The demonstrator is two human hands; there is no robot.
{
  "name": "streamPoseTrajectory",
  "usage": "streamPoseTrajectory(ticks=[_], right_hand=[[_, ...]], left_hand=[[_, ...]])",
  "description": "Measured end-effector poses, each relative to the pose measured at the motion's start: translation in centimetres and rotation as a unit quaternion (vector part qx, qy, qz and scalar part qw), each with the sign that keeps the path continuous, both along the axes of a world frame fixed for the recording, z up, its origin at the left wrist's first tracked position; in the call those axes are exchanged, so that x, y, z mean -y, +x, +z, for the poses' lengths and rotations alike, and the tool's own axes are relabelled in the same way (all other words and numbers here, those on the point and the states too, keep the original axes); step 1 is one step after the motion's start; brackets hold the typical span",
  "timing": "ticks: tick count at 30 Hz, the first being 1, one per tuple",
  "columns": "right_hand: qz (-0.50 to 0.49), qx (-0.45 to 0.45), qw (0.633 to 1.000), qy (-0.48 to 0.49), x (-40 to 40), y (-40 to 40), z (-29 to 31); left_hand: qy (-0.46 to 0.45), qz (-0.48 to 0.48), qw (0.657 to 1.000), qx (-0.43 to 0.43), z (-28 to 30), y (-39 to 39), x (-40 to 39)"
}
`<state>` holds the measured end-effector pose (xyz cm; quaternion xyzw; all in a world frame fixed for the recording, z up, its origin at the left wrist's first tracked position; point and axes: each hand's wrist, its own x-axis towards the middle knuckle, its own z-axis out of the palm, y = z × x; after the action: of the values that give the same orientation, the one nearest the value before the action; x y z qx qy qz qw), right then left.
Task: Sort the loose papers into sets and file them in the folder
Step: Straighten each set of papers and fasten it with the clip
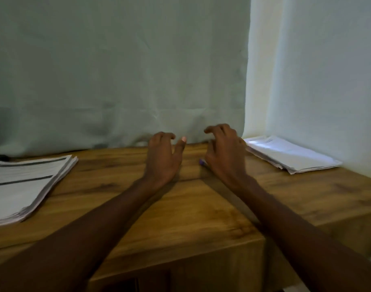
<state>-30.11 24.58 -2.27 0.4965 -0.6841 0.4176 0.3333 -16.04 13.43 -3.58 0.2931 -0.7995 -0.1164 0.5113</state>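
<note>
Both forearms are reaching in from the bottom of the frame toward the centre, over the wooden counter (193, 218). The left hand (162, 157) is hovering at centre frame with fingers loosely curled and thumb extended; it is holding nothing. The right hand (224, 152) is sitting just beside it, to the right of centre, fingers likewise loosely curled and gripping nothing. A small purple item (202, 162) is showing at the edge of the right palm; what it is cannot be told.

One stack of printed papers (22, 186) is lying on the counter at the left edge of the frame, its top sheet carrying dark horizontal bars. A second paper stack (289, 154) is lying at the right of the frame, near the wall corner, well apart from the first. A pale curtain (117, 70) is hanging behind the counter, filling the upper frame. The image is blurring slightly around the hands.
</note>
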Motion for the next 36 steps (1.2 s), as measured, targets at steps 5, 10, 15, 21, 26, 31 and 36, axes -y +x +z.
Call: streamPoseTrajectory(ticks=[5, 10, 15, 21, 26, 31, 36], right_hand=[[-0.077, 0.026, 0.996, -0.021, -5.9, -9.6, -0.4], [-0.154, 0.039, 0.987, -0.013, -9.3, -18.3, 0.8], [-0.228, 0.053, 0.971, 0.043, -10.0, -22.3, -2.5], [-0.284, 0.074, 0.948, 0.123, -9.3, -23.4, -3.1], [-0.155, 0.11, 0.967, 0.17, -9.1, -23.2, -3.3], [-0.139, 0.103, 0.955, 0.242, -9.1, -22.8, -3.7], [-0.143, 0.106, 0.955, 0.237, -9.3, -22.8, -3.6]], left_hand=[[0.016, -0.097, 0.995, 0.016, 0.1, -7.7, -4.3], [0.066, -0.123, 0.99, 0.025, 0.8, -16.1, -7.4], [0.224, -0.137, 0.964, 0.031, -0.6, -25.1, -8.8], [0.209, -0.045, 0.964, 0.156, -2.8, -29.2, -7.7], [0.269, -0.077, 0.95, 0.136, -1.9, -29.9, -5.7], [0.278, -0.089, 0.95, 0.113, -1.9, -29.5, -4.8], [0.271, -0.113, 0.952, 0.085, -2.3, -29.5, -4.9]])
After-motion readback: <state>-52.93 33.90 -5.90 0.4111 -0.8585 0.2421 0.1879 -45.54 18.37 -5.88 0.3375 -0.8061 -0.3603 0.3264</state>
